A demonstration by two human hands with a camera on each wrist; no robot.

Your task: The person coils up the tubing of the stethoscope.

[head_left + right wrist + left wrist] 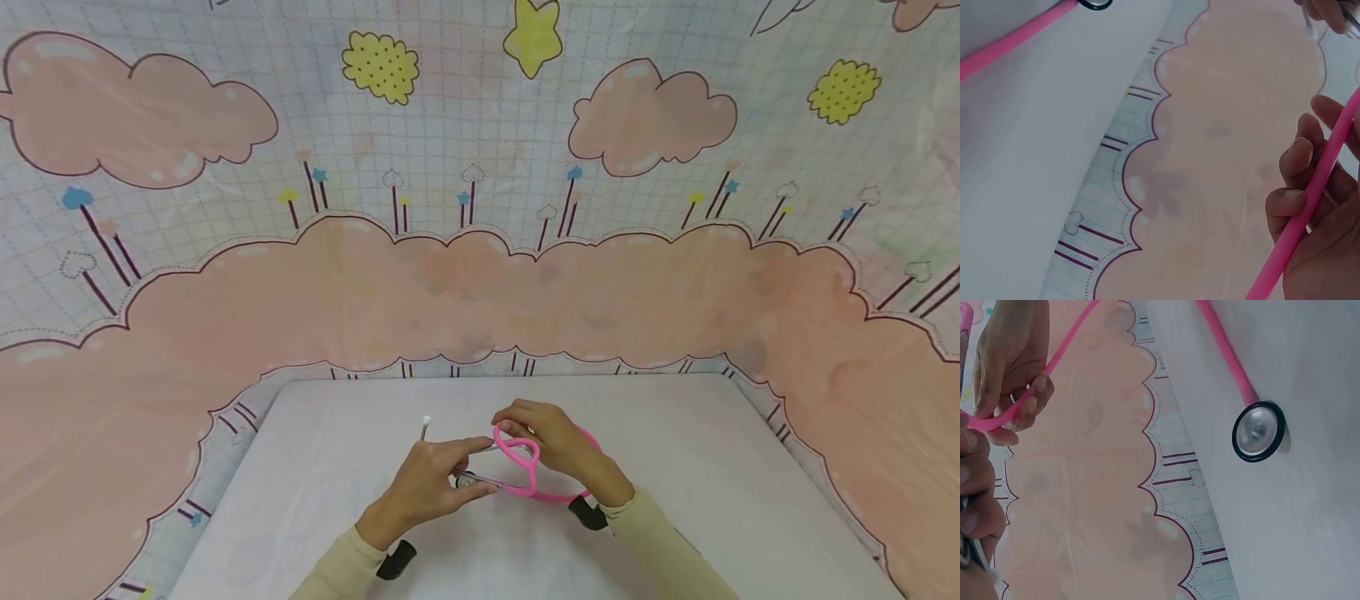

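Note:
A stethoscope with pink tubing point(534, 475) and metal ear tubes is held between both hands. My left hand point(429, 482) grips the metal ear tubes, and a white ear tip point(426, 421) pokes up behind it. Curled fingers of my right hand point(557, 435) hold the pink tubing, which loops in front of that hand and around behind its wrist. In the right wrist view the tubing point(1313, 209) runs across the palm of the right hand point(1322, 231). The round metal chest piece point(1259, 432) with its black rim hangs low on the tubing, over the white tabletop.
A white tabletop point(300, 483) lies under the hands. Behind it hangs a cloth point(525, 300) printed with clouds and stars, which also runs down along both sides. Black wrist cameras point(396, 560) sit below each wrist.

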